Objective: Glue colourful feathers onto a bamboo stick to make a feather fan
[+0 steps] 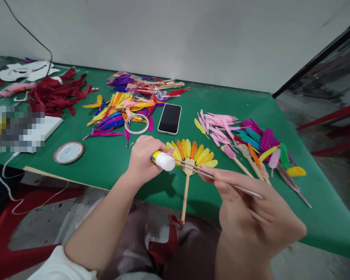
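My left hand (pixel 147 157) is closed round a white glue bottle (pixel 165 161) with a yellow and blue label, its rounded white end facing me. In my right hand (pixel 245 202) is a pair of metal tweezers (pixel 205 174), pinched between thumb and fingers. The tweezers' tips reach left, over the head of a small wooden-handled feather fan (pixel 186 190) and close to the bottle. Yellow and orange feathers (pixel 194 149) spread in an arc round the fan's head. Its handle points toward me past the table edge, with a red tassel at the end. My left fingers partly cover its left feathers.
Behind the fan lie a phone (pixel 169 118), a roll of tape (pixel 137 124) and mixed feathers (pixel 119 109). Pink feathers (pixel 218 124) and several wooden sticks (pixel 241 165) are on the right. A round lid (pixel 68 152) and dark red strips (pixel 56 93) sit left on the green table (pixel 105 155).
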`<state>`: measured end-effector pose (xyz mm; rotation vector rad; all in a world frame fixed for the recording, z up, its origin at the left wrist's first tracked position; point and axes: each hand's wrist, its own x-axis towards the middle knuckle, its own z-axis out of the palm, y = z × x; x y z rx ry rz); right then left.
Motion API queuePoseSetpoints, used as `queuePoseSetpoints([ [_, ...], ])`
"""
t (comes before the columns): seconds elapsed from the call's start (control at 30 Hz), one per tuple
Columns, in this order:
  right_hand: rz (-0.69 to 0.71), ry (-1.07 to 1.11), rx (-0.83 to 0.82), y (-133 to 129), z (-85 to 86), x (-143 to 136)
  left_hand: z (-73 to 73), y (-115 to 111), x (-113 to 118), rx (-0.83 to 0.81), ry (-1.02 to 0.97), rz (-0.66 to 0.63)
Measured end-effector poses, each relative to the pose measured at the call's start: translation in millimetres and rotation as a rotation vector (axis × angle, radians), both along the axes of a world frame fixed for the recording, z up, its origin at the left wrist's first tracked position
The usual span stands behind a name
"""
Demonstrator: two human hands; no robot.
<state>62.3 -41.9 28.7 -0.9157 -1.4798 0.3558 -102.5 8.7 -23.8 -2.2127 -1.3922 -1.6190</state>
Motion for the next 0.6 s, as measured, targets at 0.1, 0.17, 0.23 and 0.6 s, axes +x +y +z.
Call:
queuePoseSetpoints([
  [0.1, 0.019, -0.027, 0.004, 0.1, 1.6, 0.9, 0.0, 0.6, 0.3, -0.002, -0.003, -0.002],
  [0.17, 0.028, -0.039, 0.010, -0.1, 2.4, 1.0, 0.0, 0.4, 0.4, 0.001, -0.005, -0.001],
  [0.23, 0.016, -0.039, 0.011, -0.3, 2.4, 0.9, 0.0, -0.1, 0.3, 0.001, -0.005, 0.000],
  [0.6, 0.000, -0.067, -0.011, -2.3, 1.7, 1.8, 0.2, -0.9, 0.0, -0.002, -0.003, 0.001],
])
